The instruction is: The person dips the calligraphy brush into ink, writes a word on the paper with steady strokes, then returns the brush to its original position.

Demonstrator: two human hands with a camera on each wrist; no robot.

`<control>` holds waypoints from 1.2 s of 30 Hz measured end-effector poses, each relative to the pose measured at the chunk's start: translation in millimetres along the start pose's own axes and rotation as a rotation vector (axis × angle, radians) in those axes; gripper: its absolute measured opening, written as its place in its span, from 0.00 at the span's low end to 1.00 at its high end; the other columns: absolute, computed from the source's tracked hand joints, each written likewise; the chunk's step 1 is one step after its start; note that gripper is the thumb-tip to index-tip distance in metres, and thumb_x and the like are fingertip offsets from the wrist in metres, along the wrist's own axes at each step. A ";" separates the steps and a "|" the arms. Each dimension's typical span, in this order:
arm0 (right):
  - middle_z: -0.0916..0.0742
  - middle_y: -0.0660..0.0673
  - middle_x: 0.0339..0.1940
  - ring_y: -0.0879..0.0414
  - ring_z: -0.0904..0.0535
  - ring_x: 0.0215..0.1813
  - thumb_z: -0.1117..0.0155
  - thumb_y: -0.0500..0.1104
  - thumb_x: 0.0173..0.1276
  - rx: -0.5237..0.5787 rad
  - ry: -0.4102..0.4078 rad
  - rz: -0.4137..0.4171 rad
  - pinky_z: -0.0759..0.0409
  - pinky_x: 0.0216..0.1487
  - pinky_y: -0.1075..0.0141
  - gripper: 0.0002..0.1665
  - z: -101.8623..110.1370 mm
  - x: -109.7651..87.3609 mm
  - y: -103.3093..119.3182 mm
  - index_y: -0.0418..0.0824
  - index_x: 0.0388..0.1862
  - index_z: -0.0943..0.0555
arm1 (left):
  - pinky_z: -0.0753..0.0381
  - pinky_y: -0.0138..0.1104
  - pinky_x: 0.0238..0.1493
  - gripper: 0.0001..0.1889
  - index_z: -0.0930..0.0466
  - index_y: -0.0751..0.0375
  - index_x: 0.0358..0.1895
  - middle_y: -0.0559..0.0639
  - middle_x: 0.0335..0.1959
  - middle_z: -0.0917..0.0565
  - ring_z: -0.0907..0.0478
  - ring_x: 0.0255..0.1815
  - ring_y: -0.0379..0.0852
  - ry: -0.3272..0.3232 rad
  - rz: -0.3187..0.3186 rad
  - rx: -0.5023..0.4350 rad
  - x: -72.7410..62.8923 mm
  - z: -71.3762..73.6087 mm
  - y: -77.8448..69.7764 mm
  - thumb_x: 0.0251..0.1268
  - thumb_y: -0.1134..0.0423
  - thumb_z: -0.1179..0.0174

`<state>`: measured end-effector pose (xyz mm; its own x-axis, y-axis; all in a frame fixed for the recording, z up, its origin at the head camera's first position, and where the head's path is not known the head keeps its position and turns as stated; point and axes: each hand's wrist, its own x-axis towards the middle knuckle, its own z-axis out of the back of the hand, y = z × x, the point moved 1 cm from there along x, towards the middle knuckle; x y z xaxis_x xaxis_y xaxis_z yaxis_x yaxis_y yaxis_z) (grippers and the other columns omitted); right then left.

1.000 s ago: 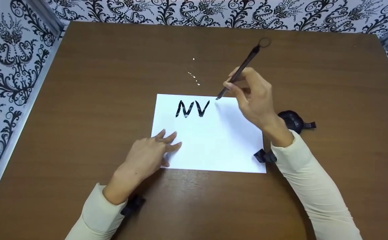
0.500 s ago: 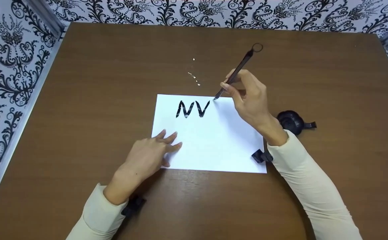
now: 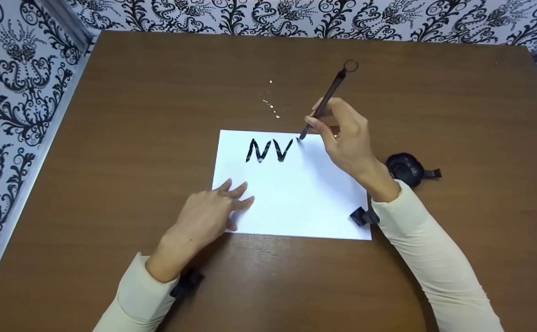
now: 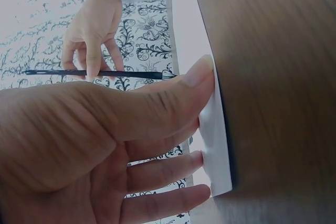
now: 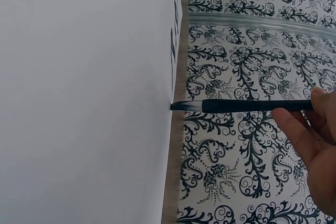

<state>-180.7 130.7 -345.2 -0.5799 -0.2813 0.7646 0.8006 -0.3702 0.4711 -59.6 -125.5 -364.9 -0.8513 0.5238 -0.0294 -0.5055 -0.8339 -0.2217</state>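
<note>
A white sheet of paper (image 3: 291, 198) lies on the brown table, with black zigzag strokes (image 3: 269, 151) painted near its top edge. My right hand (image 3: 349, 138) pinches a dark paintbrush (image 3: 328, 97) with a ring at its upper end. In the right wrist view the black-wetted bristles (image 5: 185, 106) touch the paper, right of the strokes. My left hand (image 3: 208, 214) rests with spread fingers on the paper's lower left side. The left wrist view shows its thumb (image 4: 173, 100) at the sheet's near edge.
A small black dish (image 3: 405, 169) with a short handle stands right of the paper, beside the right wrist. Small light specks (image 3: 272, 107) show on the table (image 3: 157, 115) beyond the sheet. Black-and-white patterned wallpaper (image 3: 24, 92) borders the table at the back and sides.
The right hand has moved slightly left and down with the paintbrush. A short dark mark now shows at the brush tip. The left hand stays in place on the paper.
</note>
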 end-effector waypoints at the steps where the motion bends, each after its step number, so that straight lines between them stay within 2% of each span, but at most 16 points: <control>1: 0.17 0.43 0.34 0.54 0.16 0.38 0.34 0.32 0.62 0.002 0.003 0.000 0.22 0.32 0.75 0.11 0.1 -0.3 -0.1 0.33 0.42 0.23 | 0.33 0.32 0.15 0.28 0.20 0.50 0.56 0.52 0.62 0.26 0.28 0.62 0.58 -0.001 0.001 -0.003 0.2 -0.4 -0.1 0.48 0.69 0.27; 11: 0.17 0.43 0.34 0.55 0.16 0.39 0.35 0.33 0.63 0.013 0.029 -0.003 0.22 0.31 0.76 0.09 -0.1 0.7 0.2 0.33 0.42 0.24 | 0.34 0.32 0.14 0.27 0.19 0.49 0.56 0.52 0.61 0.25 0.28 0.61 0.58 -0.018 0.010 -0.005 1.8 -1.3 0.2 0.48 0.68 0.27; 20: 0.17 0.43 0.35 0.56 0.17 0.39 0.36 0.34 0.65 0.025 0.080 -0.020 0.20 0.30 0.69 0.08 1.0 1.0 2.2 0.34 0.42 0.24 | 0.40 0.31 0.12 0.27 0.20 0.48 0.56 0.52 0.61 0.25 0.29 0.62 0.57 -0.014 0.018 -0.023 1.6 -1.3 -0.4 0.49 0.69 0.28; 28: 0.17 0.44 0.35 0.56 0.17 0.40 0.36 0.35 0.65 0.025 0.108 -0.053 0.21 0.32 0.72 0.08 2.5 1.4 3.8 0.34 0.42 0.24 | 0.36 0.31 0.14 0.27 0.20 0.49 0.56 0.52 0.61 0.26 0.29 0.62 0.58 -0.014 0.017 -0.037 1.9 -0.7 -0.6 0.48 0.68 0.28; 36: 0.17 0.44 0.33 0.55 0.17 0.38 0.36 0.34 0.65 0.014 0.099 -0.025 0.22 0.32 0.75 0.07 2.2 1.7 6.0 0.33 0.40 0.23 | 0.37 0.30 0.13 0.27 0.20 0.49 0.56 0.53 0.61 0.25 0.28 0.61 0.58 -0.025 0.002 -0.015 0.9 -1.3 -0.8 0.48 0.69 0.27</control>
<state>-176.5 130.0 -340.2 -0.6113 -0.3583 0.7056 0.7873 -0.3661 0.4962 -59.8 -124.1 -366.0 -0.8559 0.5171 -0.0054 -0.5014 -0.8322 -0.2366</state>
